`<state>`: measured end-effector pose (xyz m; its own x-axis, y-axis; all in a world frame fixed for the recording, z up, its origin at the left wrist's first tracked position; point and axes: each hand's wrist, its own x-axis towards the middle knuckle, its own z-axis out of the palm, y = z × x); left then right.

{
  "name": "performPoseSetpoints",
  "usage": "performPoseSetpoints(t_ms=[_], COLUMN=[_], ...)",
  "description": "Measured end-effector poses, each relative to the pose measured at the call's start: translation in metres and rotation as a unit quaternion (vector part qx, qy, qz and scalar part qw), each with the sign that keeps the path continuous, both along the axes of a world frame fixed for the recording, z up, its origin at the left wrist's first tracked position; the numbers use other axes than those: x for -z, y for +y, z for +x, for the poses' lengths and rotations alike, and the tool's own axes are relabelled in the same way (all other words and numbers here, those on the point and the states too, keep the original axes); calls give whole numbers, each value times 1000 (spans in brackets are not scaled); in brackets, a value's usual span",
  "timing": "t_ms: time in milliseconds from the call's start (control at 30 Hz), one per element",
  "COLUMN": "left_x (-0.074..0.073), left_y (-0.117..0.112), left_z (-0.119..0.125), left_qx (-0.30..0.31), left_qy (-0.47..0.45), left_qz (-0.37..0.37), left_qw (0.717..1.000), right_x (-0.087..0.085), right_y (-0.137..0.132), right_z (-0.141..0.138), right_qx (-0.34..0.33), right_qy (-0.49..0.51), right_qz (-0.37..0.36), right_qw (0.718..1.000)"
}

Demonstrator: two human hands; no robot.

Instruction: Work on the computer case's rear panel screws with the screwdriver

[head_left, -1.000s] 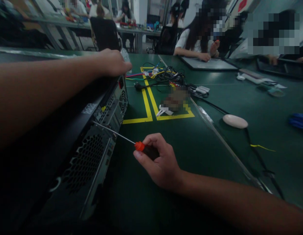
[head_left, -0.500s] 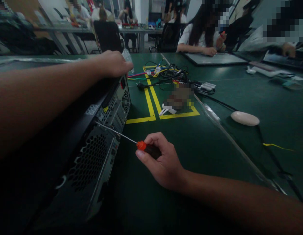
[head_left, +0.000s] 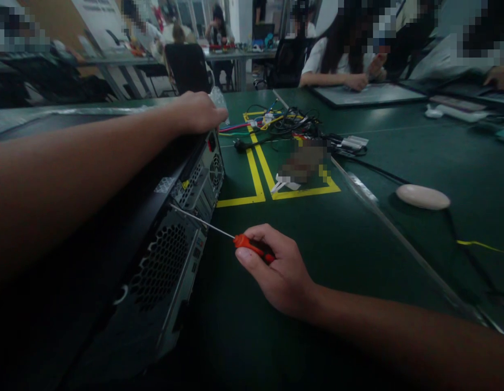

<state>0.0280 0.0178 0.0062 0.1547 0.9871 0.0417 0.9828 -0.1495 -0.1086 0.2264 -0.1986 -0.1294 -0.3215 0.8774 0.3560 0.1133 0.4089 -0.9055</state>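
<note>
A red-and-black screwdriver (head_left: pixel 255 248) slants above the green table surface (head_left: pixel 341 244), its shaft running up and left until the tip meets the rear panel (head_left: pixel 170 255) of a black computer case (head_left: pixel 129 233), close to the panel's top edge; whether it sits in a screw is too small to tell. The right hand (head_left: pixel 282 271) has its thumb and fingers wrapped around the screwdriver's handle. The left hand (head_left: pixel 199 112) lies over the top of the case at its far end; its fingertips are hidden, so I cannot tell how firmly it grips. Right of the case, yellow tape (head_left: pixel 257 182) marks the surface, and tangled cables (head_left: pixel 292 126) lie toward the far edge. At that edge, a co-worker's hand (head_left: pixel 356 81) is at a flat panel (head_left: pixel 371 96).
</note>
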Motion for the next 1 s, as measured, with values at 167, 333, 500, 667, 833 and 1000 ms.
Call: performPoseSetpoints(t_ms=[167,333,500,667,833,1000], left_x=[-1,1,2,-1,0,2], left_y=[0,5,10,3,2,8], left_z=[0,-4,-7,-1,0,-4], left_qx=[-2,13,10,-4,-9,-3], left_qy=[5,26,29,4,9,20], left_qz=[-3,-8,-18,-17,-22,-33], left_qw=[1000,1000,999,1000,1000,999], right_x=[-3,-2,0,0,1,1], right_y=[0,-3,-2,-2,-2,-1], right_z=[0,-1,-2,-2,-2,-2], right_qx=[-7,-2,1,5,11,5], right_qy=[2,25,16,7,13,18], right_qz=[1,-11,-7,-9,-6,-6], right_qw=[1000,1000,1000,1000,1000,1000])
